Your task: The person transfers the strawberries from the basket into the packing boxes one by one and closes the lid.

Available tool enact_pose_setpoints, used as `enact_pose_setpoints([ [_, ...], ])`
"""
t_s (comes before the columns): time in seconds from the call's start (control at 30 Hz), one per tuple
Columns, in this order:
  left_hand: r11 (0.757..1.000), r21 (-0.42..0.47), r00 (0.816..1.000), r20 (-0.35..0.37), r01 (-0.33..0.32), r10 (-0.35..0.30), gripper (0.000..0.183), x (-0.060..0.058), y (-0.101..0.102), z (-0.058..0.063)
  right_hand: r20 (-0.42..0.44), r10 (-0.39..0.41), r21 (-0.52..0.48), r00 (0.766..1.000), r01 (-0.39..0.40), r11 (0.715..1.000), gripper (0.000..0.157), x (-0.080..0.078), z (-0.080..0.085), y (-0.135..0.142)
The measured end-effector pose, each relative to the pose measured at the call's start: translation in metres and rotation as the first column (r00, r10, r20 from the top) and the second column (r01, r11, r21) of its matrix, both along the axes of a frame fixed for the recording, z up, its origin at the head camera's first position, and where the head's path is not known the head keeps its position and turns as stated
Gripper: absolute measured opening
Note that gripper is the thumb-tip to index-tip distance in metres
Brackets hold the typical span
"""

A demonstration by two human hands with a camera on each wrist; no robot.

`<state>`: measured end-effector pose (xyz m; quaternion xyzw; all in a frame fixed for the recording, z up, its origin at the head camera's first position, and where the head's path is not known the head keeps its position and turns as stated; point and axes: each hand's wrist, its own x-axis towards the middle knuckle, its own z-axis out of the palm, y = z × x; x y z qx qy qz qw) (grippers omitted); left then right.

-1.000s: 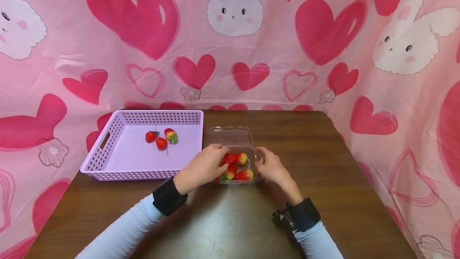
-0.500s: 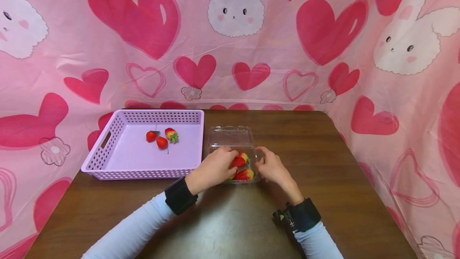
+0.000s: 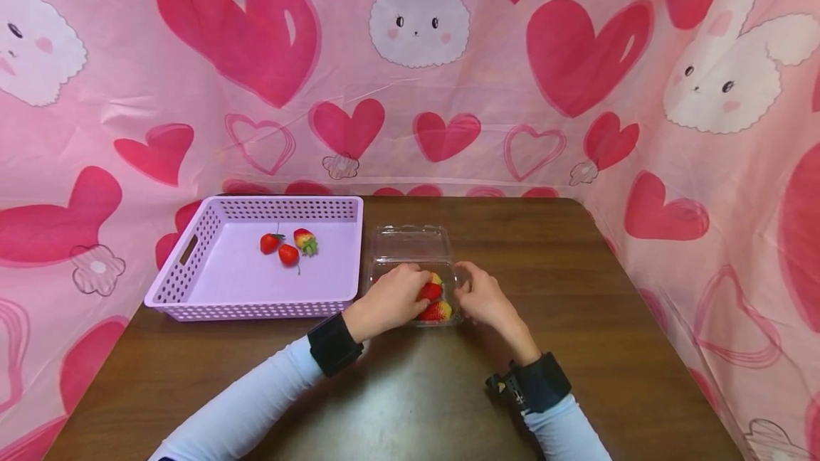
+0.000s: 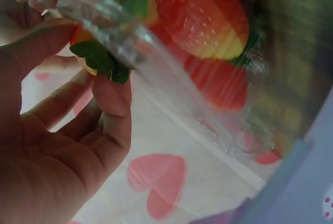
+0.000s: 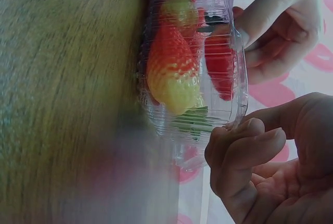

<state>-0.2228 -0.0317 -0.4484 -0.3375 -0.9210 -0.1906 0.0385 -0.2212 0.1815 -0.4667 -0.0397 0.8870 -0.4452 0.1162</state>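
Observation:
A clear plastic clamshell box stands on the table with its lid folded back. Several strawberries lie inside, one of them big and red with a yellow end. My left hand reaches over the box's left side and pinches a strawberry between thumb and fingers. In the right wrist view that red berry hangs just inside the rim, above the others. At the opposite side, my right hand grips the box's edge, thumb and curled fingers at the rim. The left hand hides part of the contents in the head view.
Left of the box sits a lilac perforated basket with three strawberries in it. Its right wall is close to the box and left forearm. A brown wooden table lies beneath; a pink heart-and-rabbit curtain hangs behind.
My left hand has moved rightward and deeper over the box, covering more of the strawberries. The right hand keeps its place at the rim, and the basket's strawberries have not moved.

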Motion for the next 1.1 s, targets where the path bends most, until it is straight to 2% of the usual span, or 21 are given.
enact_pose_setpoints([
  [0.17, 1.0, -0.025, 1.0, 0.009, 0.016, -0.016, 0.027, -0.001, 0.006, -0.004, 0.007, -0.007, -0.001, 1.0, 0.007, 1.0, 0.052, 0.001, 0.0, 0.001],
  [0.37, 0.999, -0.036, 1.0, 0.016, 0.0, 0.001, 0.029, -0.003, 0.013, -0.009, -0.004, 0.0, -0.014, 1.0, 0.0, 1.0, 0.053, 0.001, -0.001, 0.001],
  [0.63, 0.996, -0.072, 0.993, -0.108, -0.049, 0.041, 0.023, 0.0, 0.019, -0.016, -0.009, 0.004, -0.012, 1.0, -0.004, 1.0, 0.053, 0.001, 0.001, -0.001],
  [0.9, 0.997, -0.061, 0.994, -0.1, -0.052, 0.045, 0.025, -0.003, 0.02, -0.018, -0.004, 0.001, -0.016, 1.0, -0.001, 1.0, 0.053, 0.0, 0.002, -0.001],
  [1.1, 0.998, -0.044, 0.997, -0.067, -0.05, 0.047, 0.028, -0.003, 0.018, -0.017, 0.001, 0.0, -0.021, 1.0, 0.0, 1.0, 0.052, 0.0, 0.001, -0.001],
])
